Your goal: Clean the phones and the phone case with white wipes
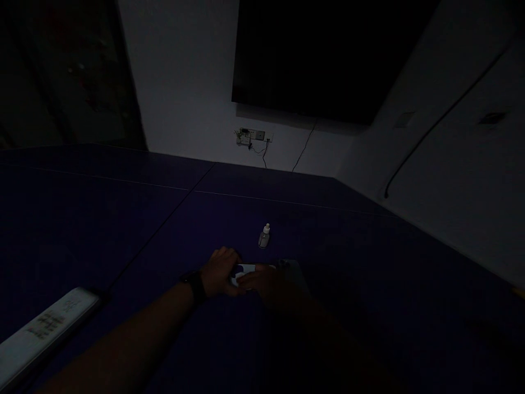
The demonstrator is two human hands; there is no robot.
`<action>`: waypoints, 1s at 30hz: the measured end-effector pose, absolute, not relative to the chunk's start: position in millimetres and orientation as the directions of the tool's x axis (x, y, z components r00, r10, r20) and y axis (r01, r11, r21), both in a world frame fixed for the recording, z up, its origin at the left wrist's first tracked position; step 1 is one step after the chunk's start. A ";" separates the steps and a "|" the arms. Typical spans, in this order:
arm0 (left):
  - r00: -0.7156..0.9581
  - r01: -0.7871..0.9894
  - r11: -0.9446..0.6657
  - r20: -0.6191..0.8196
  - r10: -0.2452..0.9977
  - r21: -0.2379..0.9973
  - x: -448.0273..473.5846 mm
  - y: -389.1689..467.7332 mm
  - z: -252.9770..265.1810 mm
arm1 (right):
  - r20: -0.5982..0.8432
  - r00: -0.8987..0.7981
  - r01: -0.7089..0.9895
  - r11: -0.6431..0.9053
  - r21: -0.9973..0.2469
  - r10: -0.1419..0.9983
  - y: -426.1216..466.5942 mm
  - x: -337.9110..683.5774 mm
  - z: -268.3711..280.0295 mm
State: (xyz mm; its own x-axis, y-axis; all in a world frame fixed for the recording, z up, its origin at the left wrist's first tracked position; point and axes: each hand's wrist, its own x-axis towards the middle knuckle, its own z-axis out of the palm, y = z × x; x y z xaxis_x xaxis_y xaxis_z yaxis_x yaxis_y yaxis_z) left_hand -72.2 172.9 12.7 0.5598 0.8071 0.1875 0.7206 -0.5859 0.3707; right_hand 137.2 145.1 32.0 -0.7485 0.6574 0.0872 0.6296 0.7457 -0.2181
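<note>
The scene is very dark. My left hand [220, 273], with a dark band on its wrist, grips the left end of a flat, light-faced thing that looks like a phone [246, 268]. Across its face lies my right hand [264, 282], fingers stretched out towards the left; much of that hand is in shadow. Just beyond the phone a small clear bottle with a white cap [264, 238] stands on the dark blue surface. Beside my right hand is a dim flat thing with rounded corners [296, 269], partly covered, its kind unclear.
A long white box [49, 334] with markings lies at the lower left on the blue tabletop [135, 219]. Beyond are a wall socket with cables [256, 135], a large black screen [311, 60] and a dark cable [443, 117] along the right wall.
</note>
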 end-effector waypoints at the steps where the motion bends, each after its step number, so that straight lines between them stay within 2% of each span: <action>1: 0.560 0.721 -0.586 0.186 0.807 0.370 -72.1 172.8 12.9 | 0.087 -0.769 0.600 0.763 -0.241 0.633 144.8 133.1 30.1; 3: 0.561 0.722 -0.586 0.185 0.807 0.369 -72.1 172.6 13.2 | 0.091 -0.801 0.550 0.787 -0.277 0.592 145.0 128.9 29.1; 8: 0.563 0.722 -0.587 0.181 0.806 0.367 -72.6 173.4 13.3 | 0.080 -0.759 0.609 0.748 -0.262 0.646 146.0 139.1 36.7; 14: 0.563 0.722 -0.584 0.176 0.807 0.372 -72.3 173.9 13.5 | 0.049 -0.798 0.571 0.779 -0.259 0.601 142.1 133.7 40.3; 19: 0.568 0.715 -0.586 0.171 0.805 0.381 -72.4 174.0 13.3 | 0.050 -0.734 0.660 0.729 -0.183 0.677 142.4 138.7 41.8; 24: 0.566 0.714 -0.585 0.175 0.805 0.385 -72.6 175.3 11.6 | 0.017 -0.817 0.562 0.802 -0.202 0.577 143.6 142.3 42.8; 30: 0.569 0.711 -0.594 0.189 0.800 0.377 -73.1 174.8 11.5 | -0.011 -0.735 0.674 0.729 -0.121 0.678 141.1 143.3 47.3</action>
State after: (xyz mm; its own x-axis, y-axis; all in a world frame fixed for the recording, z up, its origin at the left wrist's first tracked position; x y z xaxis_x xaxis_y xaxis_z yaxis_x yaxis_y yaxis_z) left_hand -73.1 174.8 11.5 0.5687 0.8005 0.1894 0.7106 -0.5940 0.3771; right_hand 143.3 141.1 47.3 -0.7353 0.6776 -0.0107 0.6736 0.7291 -0.1206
